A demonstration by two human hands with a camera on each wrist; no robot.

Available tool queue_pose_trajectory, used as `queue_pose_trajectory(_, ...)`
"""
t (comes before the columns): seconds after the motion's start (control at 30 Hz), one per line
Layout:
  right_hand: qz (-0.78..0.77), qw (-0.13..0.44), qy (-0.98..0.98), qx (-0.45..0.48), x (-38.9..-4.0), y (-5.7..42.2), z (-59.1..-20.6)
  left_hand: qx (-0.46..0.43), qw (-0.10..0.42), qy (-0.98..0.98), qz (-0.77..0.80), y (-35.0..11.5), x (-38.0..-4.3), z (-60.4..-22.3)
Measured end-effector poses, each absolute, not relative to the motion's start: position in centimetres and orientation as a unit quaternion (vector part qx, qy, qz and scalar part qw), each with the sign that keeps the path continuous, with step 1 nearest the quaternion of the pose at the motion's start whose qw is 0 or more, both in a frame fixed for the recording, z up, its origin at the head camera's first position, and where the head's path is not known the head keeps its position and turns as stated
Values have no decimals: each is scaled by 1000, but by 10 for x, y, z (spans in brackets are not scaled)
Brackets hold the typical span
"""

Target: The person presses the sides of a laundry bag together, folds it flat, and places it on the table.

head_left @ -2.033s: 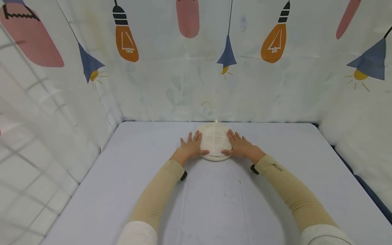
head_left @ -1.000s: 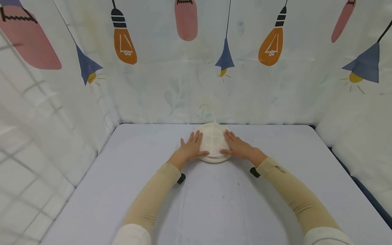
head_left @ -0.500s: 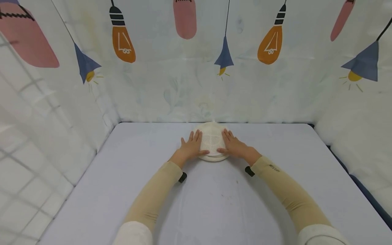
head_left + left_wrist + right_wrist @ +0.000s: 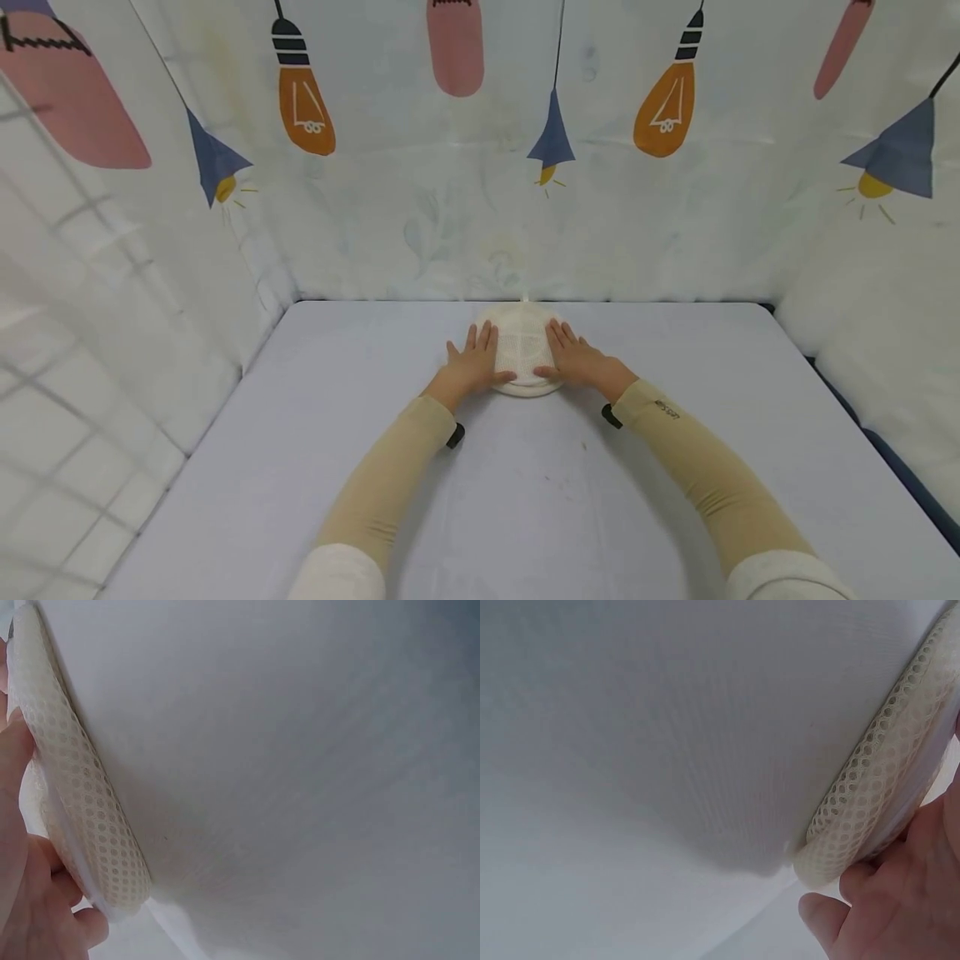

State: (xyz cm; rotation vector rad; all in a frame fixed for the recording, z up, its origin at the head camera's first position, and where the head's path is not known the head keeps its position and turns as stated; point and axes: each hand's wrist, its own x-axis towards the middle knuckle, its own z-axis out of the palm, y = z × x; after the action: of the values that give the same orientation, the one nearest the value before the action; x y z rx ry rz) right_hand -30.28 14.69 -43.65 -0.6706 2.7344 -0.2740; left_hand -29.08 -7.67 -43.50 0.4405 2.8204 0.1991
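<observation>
A round, cream mesh laundry bag (image 4: 522,350) lies flat near the far edge of the table, with honeycomb netting and a padded rim. My left hand (image 4: 470,367) rests on its left side, fingers spread and pointing away, the thumb along the front. On the opposite side my right hand (image 4: 582,364) rests on it in the same way, fingers fairly straight. Up close in the left wrist view, the left fingers (image 4: 49,900) touch the edge of the netting. In the right wrist view, the right fingers (image 4: 885,892) lie against the rim. Some fingertips are out of view there.
A white cloth covers the table (image 4: 510,500). Behind it hangs a pale curtain (image 4: 450,217) printed with lamps and bulbs, and similar sheets close off both sides. A small dark wrist device (image 4: 455,435) sits under each forearm.
Both hands have shifted slightly inward on the laundry bag. The bag keeps its place on the table, and the head view has drifted a little.
</observation>
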Motion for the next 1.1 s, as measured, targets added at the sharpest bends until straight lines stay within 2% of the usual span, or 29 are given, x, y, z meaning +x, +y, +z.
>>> queue_pose_trajectory(0.43, -57, 161, 959, -228, -304, 147, -431, 155, 147, 974, 73, -75, -294, -433)
queue_pose_trajectory(1.1, -68, 117, 957, -256, -300, 154, -427, 173, 132, 972, 93, -83, -296, -438)
